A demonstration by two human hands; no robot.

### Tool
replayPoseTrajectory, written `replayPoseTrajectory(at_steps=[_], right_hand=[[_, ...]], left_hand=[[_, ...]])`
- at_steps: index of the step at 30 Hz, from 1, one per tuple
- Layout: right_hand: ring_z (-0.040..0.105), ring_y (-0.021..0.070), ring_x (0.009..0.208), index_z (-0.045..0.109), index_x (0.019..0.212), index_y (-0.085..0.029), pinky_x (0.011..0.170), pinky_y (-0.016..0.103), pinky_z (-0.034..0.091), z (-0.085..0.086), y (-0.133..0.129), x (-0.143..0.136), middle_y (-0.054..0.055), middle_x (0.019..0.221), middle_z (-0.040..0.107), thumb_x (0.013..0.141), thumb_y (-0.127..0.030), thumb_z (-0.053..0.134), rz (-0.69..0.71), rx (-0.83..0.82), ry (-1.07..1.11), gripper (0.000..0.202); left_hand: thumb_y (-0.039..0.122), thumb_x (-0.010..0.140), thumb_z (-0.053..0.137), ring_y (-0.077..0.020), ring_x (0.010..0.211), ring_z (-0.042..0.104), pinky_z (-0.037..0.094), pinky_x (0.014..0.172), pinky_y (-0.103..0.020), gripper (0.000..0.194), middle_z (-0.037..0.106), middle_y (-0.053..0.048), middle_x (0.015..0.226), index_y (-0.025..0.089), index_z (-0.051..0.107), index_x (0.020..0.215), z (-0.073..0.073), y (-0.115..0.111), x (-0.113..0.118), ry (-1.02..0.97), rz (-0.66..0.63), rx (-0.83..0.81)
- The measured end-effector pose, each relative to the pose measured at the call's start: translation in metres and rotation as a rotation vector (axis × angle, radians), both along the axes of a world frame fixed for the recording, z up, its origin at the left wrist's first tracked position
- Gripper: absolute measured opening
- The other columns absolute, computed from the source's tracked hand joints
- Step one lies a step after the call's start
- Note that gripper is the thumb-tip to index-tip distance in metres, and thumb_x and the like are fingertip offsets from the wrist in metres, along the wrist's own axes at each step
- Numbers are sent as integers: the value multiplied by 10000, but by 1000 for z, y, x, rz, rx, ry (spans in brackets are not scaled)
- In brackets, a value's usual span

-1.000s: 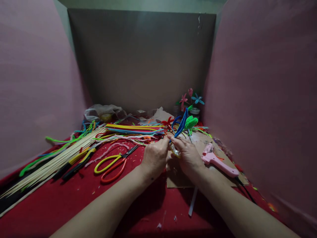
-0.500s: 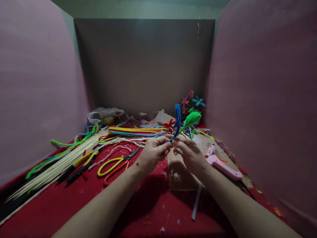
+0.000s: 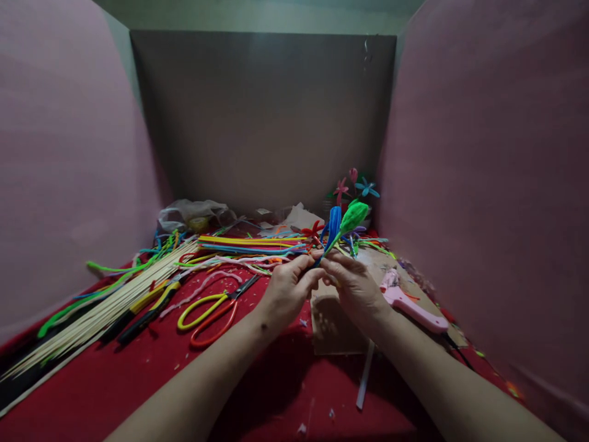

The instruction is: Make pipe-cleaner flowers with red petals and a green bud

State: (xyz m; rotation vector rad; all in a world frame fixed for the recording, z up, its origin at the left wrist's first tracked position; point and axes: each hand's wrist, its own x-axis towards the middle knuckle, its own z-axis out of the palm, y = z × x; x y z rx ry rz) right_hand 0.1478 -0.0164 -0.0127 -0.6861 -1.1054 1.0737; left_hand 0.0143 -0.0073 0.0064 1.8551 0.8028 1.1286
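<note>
Blue pipe-cleaner loops [image 3: 333,224] and a green leaf-shaped piece [image 3: 353,220] rise side by side from between my two hands. Their lower ends come together at my fingertips. My left hand [image 3: 291,283] pinches the base of the blue loops with thumb and forefinger. Close against it, my right hand [image 3: 353,283] has its fingers closed round the stem of the green piece. The fingertips nearly touch, and the exact grip between them is partly hidden.
Scissors [image 3: 215,312], pliers [image 3: 146,310] and a bundle of pale sticks [image 3: 99,313] lie left. Coloured pipe cleaners [image 3: 251,244] are behind. A pink glue gun [image 3: 416,309] rests on cardboard [image 3: 338,331] at right; a glue stick [image 3: 365,376] lies in front.
The blue loops have turned and now show a broader side. The green piece stands more upright and closer to them. My left hand's fingers have shifted slightly at the base.
</note>
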Motion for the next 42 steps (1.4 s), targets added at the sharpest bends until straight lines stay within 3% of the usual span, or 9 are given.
replayPoseTrajectory(at_steps=[3, 5, 9, 14, 18, 22, 26, 35, 42], right_hand=[[495, 155, 743, 735, 809, -280, 582, 271, 335, -2, 0, -2, 14, 898, 646, 716, -291, 671, -72, 15, -84, 114], [493, 160, 741, 735, 817, -279, 581, 270, 334, -3, 1, -3, 17, 880, 648, 722, -303, 663, -93, -4, -134, 121], [479, 155, 689, 738, 826, -275, 559, 268, 323, -4, 4, -1, 22, 841, 656, 709, -310, 668, -54, -25, -134, 141], [454, 147, 663, 743, 816, -273, 543, 265, 302, -4, 7, 3, 22, 815, 655, 694, -304, 689, -41, -14, -142, 137], [435, 144, 649, 744, 802, -273, 541, 266, 300, -2, 8, 4, 18, 779, 649, 674, -307, 709, -39, 6, -148, 137], [435, 135, 643, 737, 843, -232, 558, 267, 314, -2, 8, 6, 26, 765, 638, 709, -299, 678, 88, 28, -108, 161], [414, 125, 620, 726, 800, -210, 571, 271, 322, -2, 6, 8, 14, 713, 595, 744, -308, 644, 152, 50, -159, 139], [390, 112, 607, 683, 697, -189, 568, 259, 307, -2, 3, 4, -23, 619, 507, 744, -296, 627, 5, 66, -185, 129], [460, 126, 649, 680, 695, -197, 601, 261, 356, -1, 3, 4, -13, 681, 561, 761, -313, 621, -92, 94, -241, 147]], left_hand=[[221, 817, 499, -104, 595, 501, 382, 597, -233, 131, 573, 4, 671, 177, 600, 746, -9, 2, 0, 116, 154, 332], [225, 833, 478, -101, 575, 496, 383, 598, -231, 158, 563, 17, 638, 188, 601, 741, -12, 4, -1, 142, 167, 355], [264, 834, 481, -75, 451, 410, 334, 481, -202, 244, 444, 55, 490, 182, 545, 614, -10, 8, -1, 86, 74, 136], [286, 773, 538, -51, 370, 346, 255, 382, -184, 194, 434, 64, 458, 161, 534, 625, -1, 9, -2, -58, -88, -188], [315, 758, 582, -33, 347, 330, 224, 358, -164, 245, 447, 59, 443, 146, 514, 593, 2, 10, -5, -108, -167, -312], [344, 758, 617, -17, 327, 296, 187, 342, -154, 244, 444, 63, 446, 135, 542, 655, -2, 13, -8, -207, -331, -457], [326, 729, 670, -12, 329, 302, 191, 351, -139, 230, 443, 75, 456, 145, 587, 843, -6, 14, -7, -307, -450, -604], [340, 748, 648, -31, 345, 393, 296, 356, -150, 215, 499, 47, 480, 132, 601, 770, -12, 18, -3, -293, -394, -585], [356, 785, 598, -84, 523, 530, 410, 534, -212, 238, 592, -9, 644, 126, 636, 828, -16, 24, -4, -234, -356, -384]])
